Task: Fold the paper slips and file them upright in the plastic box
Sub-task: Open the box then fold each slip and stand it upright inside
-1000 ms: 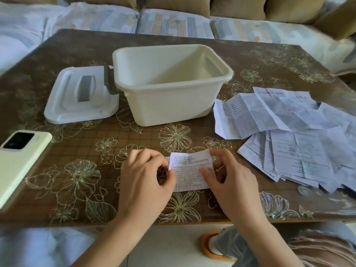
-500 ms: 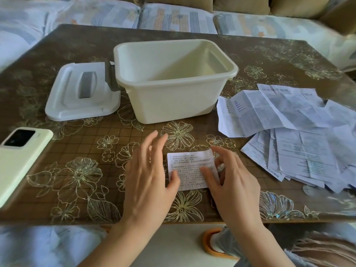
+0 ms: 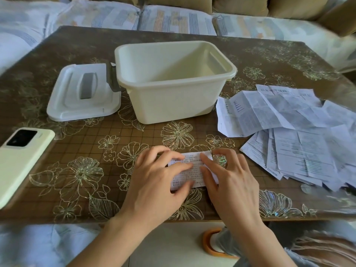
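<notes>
A folded white paper slip (image 3: 193,171) with small print lies flat on the table near the front edge. My left hand (image 3: 159,180) presses on its left half with spread fingers. My right hand (image 3: 229,180) presses on its right half, fingers laid flat. Behind them stands the cream plastic box (image 3: 173,97), open at the top, with nothing visible inside. A loose pile of unfolded printed paper slips (image 3: 292,135) spreads over the table's right side.
The box's white lid (image 3: 82,93) with a grey handle lies left of the box. A pale green phone (image 3: 21,157) lies face down at the left edge. The brown flowered table (image 3: 86,170) borders a cushioned sofa (image 3: 173,18) behind.
Both hands went from pinching the slip's side edges to lying flat on top of it. The left hand's fingers spread out, then came down onto the paper.
</notes>
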The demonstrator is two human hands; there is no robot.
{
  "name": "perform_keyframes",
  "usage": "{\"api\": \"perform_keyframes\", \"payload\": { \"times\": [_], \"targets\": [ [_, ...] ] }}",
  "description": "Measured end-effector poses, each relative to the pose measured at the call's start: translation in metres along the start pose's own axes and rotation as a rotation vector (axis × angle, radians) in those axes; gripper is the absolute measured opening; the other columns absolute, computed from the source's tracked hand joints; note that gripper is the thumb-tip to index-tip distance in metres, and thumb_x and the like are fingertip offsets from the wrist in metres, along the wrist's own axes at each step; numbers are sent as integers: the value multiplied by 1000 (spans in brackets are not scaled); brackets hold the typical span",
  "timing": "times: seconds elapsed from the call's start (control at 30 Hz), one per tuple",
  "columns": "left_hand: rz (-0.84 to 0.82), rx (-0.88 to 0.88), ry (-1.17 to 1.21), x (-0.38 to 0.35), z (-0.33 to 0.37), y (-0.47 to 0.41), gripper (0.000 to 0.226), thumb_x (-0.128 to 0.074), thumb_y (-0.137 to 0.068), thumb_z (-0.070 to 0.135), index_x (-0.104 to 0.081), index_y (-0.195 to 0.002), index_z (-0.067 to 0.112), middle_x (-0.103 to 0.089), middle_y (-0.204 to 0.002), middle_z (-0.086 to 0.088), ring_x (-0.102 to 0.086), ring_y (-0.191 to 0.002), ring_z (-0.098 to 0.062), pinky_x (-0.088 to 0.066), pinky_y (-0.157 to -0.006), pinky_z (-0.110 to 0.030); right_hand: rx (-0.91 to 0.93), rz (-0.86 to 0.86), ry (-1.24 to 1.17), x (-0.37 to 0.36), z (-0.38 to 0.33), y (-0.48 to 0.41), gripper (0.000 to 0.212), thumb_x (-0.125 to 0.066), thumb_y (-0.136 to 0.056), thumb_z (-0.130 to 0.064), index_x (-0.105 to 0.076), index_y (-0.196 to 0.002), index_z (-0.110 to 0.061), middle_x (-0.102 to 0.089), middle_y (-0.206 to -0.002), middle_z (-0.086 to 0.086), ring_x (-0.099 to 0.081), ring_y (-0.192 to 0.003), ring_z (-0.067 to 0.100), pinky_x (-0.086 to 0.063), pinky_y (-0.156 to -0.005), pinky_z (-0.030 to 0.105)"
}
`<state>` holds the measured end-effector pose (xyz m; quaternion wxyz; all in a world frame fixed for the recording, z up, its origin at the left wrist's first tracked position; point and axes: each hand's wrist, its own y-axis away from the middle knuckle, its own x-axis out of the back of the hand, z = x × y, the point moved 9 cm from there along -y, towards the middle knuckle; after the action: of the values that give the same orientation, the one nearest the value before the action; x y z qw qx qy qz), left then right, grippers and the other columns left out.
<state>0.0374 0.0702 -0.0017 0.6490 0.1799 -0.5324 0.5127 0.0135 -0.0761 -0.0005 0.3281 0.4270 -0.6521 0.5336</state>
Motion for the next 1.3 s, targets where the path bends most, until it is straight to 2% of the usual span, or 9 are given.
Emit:
{"api": "perform_keyframes", "payload": {
  "times": [0.27, 0.47, 0.57, 0.67, 0.77, 0.87, 1.03, 1.17, 1.3],
  "targets": [
    [-124, -3, 111, -3, -10, -3, 42, -46, -82, 51, -67, -117, 42, -53, -122, 24, -39, -118, -7, -19, -109, -30, -72, -112, -3, -1, 16, 15, 43, -43, -88, -50, -60, -126, -38, -50, -134, -2, -40, -118, 27, -34, -89, 41],
    [-358, -60, 213, -8, -25, -4, 43, -44, -86, 49, -54, -127, 50, -36, -135, 36, -19, -133, 5, 3, -118, -33, -64, -80, -47, 0, 23, 14, 36, -50, -90, -24, -64, -121, -35, -54, -133, 0, -40, -118, 27, -38, -87, 44],
    [-350, -58, 245, -5, -27, -6, 39, -55, -90, 22, -53, -122, 44, -39, -135, 36, -20, -135, 7, 7, -117, -28, -58, -13, -99, 8, 11, 13, 33, -62, -86, -11, -66, -115, -27, -57, -127, 2, -45, -114, 27, -39, -86, 42],
    [-310, -50, 251, -3, -26, -9, 57, -44, -86, -7, -57, -115, 40, -44, -132, 34, -24, -130, 7, 6, -116, -23, 58, 51, -160, 19, -17, 16, 17, -61, -88, -28, -70, -103, -26, -61, -116, -4, -50, -106, 21, -39, -80, 35],
    [-273, -49, 240, -1, -26, -14, 68, -38, -78, -17, -60, -109, 39, -47, -127, 33, -29, -125, 4, -4, -115, -21, 91, -42, -196, 10, -37, 19, 37, -56, -83, -61, -70, -95, -29, -61, -105, -10, -52, -99, 17, -41, -78, 34],
    [-255, -54, 239, 1, -26, -20, 71, -36, -76, -20, -62, -104, 40, -51, -124, 32, -32, -120, 1, -11, -112, -23, 52, -106, -116, 2, -44, 17, 49, -52, -75, -74, -65, -94, -31, -57, -98, -11, -50, -94, 16, -42, -77, 32],
    [-276, 56, 267, -1, -37, -24, 69, -37, -83, -13, -56, -119, 43, -43, -120, 24, -26, -123, -2, -18, -109, -26, 87, -69, -41, 6, -53, 12, 40, -58, -78, -64, -66, -91, -27, -58, -92, -7, -51, -88, 19, -44, -73, 33],
    [-256, -5, 259, 1, -31, -25, 74, -40, -80, -15, -48, -132, 36, -54, -120, 28, -32, -119, 2, -6, -104, -5, 217, 22, -65, 12, -65, 15, 27, -60, -87, -47, -68, -88, -21, -63, -89, -4, -53, -88, 22, -46, -72, 35],
    [-212, -29, 254, 4, -28, -24, 69, -47, -79, -12, -50, -132, 32, -47, -110, 37, -24, -110, 22, -2, -101, 0, 271, 59, -93, 12, -67, 17, 22, -53, -97, -31, -67, -85, -20, -64, -83, -5, -55, -81, 21, -46, -67, 36]
  ]
}}
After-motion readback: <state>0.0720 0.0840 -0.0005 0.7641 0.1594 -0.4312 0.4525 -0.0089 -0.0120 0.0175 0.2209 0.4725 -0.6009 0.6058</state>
